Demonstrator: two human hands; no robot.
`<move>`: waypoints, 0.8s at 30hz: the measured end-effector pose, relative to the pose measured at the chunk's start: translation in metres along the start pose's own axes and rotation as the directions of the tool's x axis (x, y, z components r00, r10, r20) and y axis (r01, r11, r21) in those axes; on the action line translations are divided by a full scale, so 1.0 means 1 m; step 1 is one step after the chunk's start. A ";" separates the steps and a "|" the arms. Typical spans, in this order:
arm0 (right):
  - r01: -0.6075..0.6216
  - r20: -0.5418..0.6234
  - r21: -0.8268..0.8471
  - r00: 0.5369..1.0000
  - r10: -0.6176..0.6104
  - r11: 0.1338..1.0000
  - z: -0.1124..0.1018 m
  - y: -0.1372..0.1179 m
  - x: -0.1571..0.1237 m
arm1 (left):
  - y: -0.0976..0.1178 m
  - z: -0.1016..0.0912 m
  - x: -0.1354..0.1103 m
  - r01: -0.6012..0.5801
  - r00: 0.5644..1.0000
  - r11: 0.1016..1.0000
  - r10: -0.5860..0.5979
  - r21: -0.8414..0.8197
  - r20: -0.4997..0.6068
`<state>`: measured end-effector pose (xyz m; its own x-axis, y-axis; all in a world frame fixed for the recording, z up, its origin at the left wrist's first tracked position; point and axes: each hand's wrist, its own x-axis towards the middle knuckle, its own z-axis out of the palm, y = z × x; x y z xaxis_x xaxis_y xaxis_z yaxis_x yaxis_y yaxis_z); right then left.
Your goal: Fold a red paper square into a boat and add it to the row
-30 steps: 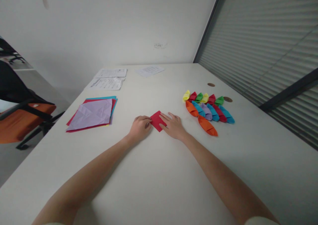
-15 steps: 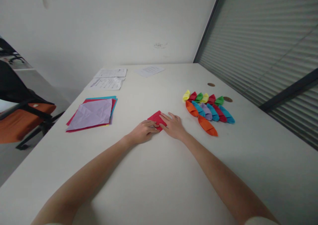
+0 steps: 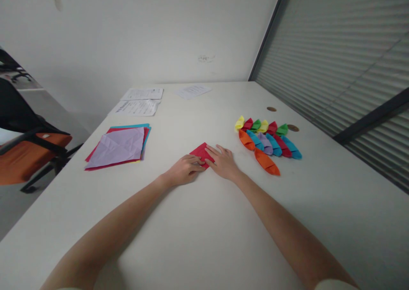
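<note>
A small folded sheet of red paper point(image 3: 200, 150) lies on the white table in front of me, one corner pointing away. My left hand point(image 3: 185, 169) is at its left side, fingers bent close together, with the fingertips and thumb at the paper's near edge. From the right, my right hand point(image 3: 223, 163) rests on the same sheet with its fingers spread and fairly flat. Both hands cover part of the paper, so its lower folds are hidden.
Folded paper pieces point(image 3: 267, 144) in several colours sit in rows on the right, an orange one point(image 3: 267, 162) nearest me. Coloured sheets point(image 3: 118, 147) are stacked on the left, lilac on top. Printed pages point(image 3: 137, 107) lie farther back. An orange-seated chair point(image 3: 35, 153) stands beyond the left edge.
</note>
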<state>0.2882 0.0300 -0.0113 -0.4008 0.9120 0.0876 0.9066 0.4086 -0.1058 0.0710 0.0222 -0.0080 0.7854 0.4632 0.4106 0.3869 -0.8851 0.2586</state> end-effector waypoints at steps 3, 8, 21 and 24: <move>-0.001 -0.004 -0.006 1.000 0.001 1.000 0.000 0.000 0.000 | 0.000 -0.001 0.000 0.002 1.000 1.000 -0.002 0.001 0.016; -0.002 -0.008 -0.005 1.000 0.002 1.000 0.002 0.000 0.000 | 0.003 -0.003 0.002 -0.002 1.000 1.000 0.002 0.003 0.017; 0.002 -0.012 0.001 1.000 -0.002 1.000 0.002 0.000 0.000 | 0.002 0.000 -0.001 0.062 0.998 0.997 -0.062 -0.038 -0.002; -0.003 -0.018 0.007 1.000 0.003 1.000 0.003 0.000 0.000 | 0.004 -0.002 0.000 0.076 0.997 0.997 -0.076 0.008 0.026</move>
<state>0.2876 0.0305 -0.0140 -0.3960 0.9123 0.1048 0.9066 0.4065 -0.1133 0.0720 0.0187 -0.0054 0.7663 0.5278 0.3665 0.4489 -0.8478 0.2823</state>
